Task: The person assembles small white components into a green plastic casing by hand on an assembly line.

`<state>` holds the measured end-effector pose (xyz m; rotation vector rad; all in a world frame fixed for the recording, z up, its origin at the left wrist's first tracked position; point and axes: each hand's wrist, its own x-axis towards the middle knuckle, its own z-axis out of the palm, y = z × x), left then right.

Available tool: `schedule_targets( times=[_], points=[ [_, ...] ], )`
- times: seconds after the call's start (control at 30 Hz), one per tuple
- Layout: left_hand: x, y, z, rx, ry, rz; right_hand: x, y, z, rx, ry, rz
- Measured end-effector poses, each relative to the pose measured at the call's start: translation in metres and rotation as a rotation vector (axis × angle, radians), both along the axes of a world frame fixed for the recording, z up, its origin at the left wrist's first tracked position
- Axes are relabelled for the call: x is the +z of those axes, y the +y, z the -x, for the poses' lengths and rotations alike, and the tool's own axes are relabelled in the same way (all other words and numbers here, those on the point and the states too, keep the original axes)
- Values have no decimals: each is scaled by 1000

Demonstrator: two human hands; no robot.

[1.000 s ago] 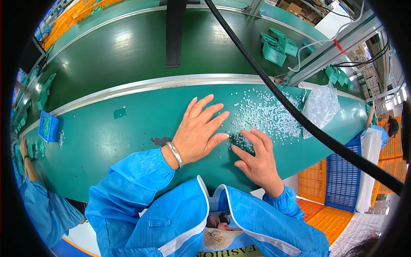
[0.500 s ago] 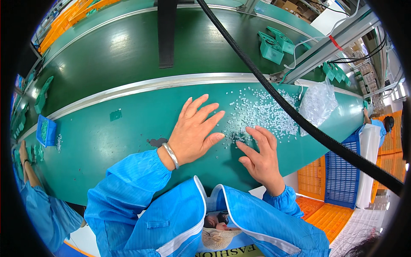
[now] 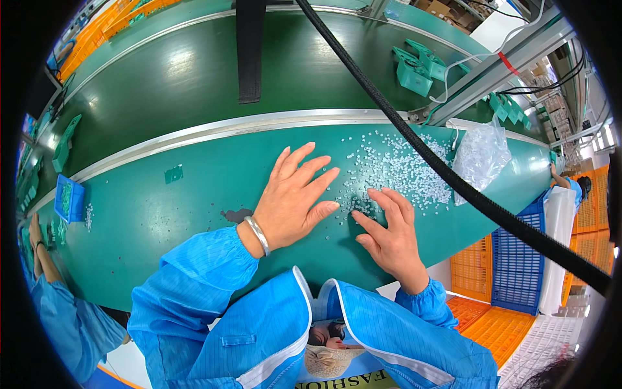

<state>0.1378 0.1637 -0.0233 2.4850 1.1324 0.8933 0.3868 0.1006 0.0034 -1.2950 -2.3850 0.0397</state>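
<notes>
Small clear plastic pieces [image 3: 414, 175] lie scattered over the right half of the green work table [image 3: 162, 259]. My left hand [image 3: 289, 194], with a silver bangle at the wrist, is held over the table left of them. Its fingers are spread and hold nothing. My right hand [image 3: 392, 236] reaches to the near left edge of the pieces, fingers apart and index finger pointing among them. Whether its fingertips touch any piece cannot be made out. A clear plastic bag [image 3: 481, 159] of similar pieces rests at the right end of the scatter.
A thick black cable [image 3: 389, 107] crosses above the pieces. Beyond a metal rail runs a conveyor belt [image 3: 175, 97] carrying green plastic housings [image 3: 413, 72]. A small blue bin [image 3: 69, 198] stands at left near another person's arm [image 3: 40, 249]. Orange crates [image 3: 472, 269] are stacked at right.
My right hand has shifted slightly left along the near edge of the pieces. My left hand has stayed almost still.
</notes>
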Motion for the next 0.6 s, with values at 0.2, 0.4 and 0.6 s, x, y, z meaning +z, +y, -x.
schedule_targets(
  times=[0.2, 0.4, 0.6],
  points=[
    [0, 0, 0, -3, 1, 5, -2, -4, -2, 16, -14, -6],
    [-1, 0, 0, -3, 4, -3, -4, -8, -3, 5, -11, 1],
    [-2, 1, 0, -4, 10, 2, -2, -8, 1, -6, 7, 23]
  ],
)
